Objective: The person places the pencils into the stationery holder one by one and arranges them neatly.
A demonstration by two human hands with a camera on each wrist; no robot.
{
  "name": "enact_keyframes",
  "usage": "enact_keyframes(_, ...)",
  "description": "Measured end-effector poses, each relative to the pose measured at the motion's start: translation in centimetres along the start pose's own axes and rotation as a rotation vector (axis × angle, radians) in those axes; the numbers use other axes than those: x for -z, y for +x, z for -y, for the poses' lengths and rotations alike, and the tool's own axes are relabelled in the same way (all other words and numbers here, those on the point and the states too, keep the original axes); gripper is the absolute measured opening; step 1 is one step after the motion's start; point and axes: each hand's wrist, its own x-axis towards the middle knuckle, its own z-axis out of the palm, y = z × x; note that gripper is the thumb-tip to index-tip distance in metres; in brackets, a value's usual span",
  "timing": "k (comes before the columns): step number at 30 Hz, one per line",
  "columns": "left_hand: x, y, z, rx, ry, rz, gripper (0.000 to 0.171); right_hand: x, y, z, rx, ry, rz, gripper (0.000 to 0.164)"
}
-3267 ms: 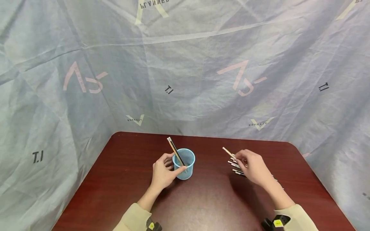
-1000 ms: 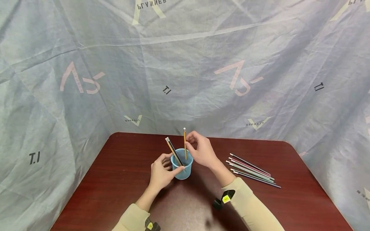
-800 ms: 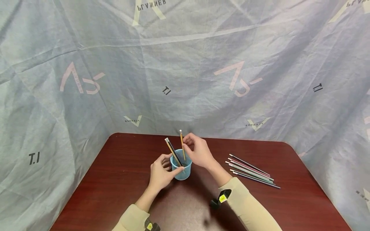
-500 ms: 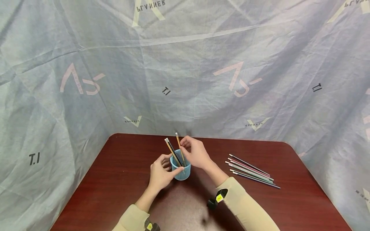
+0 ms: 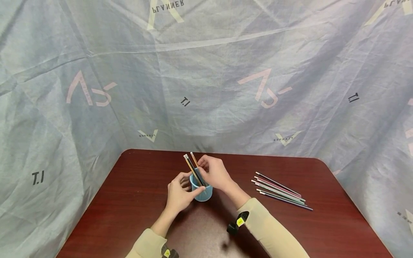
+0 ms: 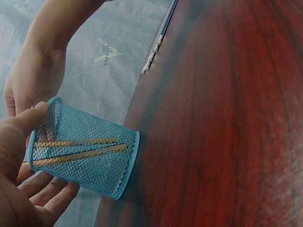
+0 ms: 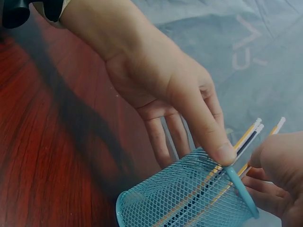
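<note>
A light blue mesh pencil cup [image 5: 202, 193] stands on the table. My left hand [image 5: 180, 192] grips its left side, thumb across the near side at the rim, fingers round the back. Two pencils, one yellow [image 5: 188, 163] and one black [image 7: 248, 142], lean leftward in the cup, their white eraser ends up. My right hand [image 5: 215, 172] is at the far right of the rim and pinches another yellow pencil [image 7: 278, 126]. That pencil's lower part is inside the cup, showing through the mesh in the right wrist view.
Several dark, pink and green pencils [image 5: 280, 191] lie fanned out on the dark red table [image 5: 142, 200], right of the cup, white ends toward it. A grey printed cloth [image 5: 206, 89] hangs behind the table and along both sides.
My right hand has come from the pencils at right to the cup with a yellow pencil, which has since sunk lower and tilted left inside it. My left hand keeps its grip.
</note>
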Motion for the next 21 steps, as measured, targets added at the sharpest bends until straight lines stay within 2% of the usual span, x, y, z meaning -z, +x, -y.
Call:
enact_keyframes(8, 0.0, 0.0, 0.2, -0.007, -0.009, 0.005, 0.063, -0.7, 0.2, 0.4, 0.005, -0.085, 0.007, 0.004)
enact_keyframes(21, 0.3, 0.0, -0.4, -0.001, 0.008, 0.017, 0.065, -1.3, 0.5, 0.8, -0.003, -0.139, 0.017, 0.005)
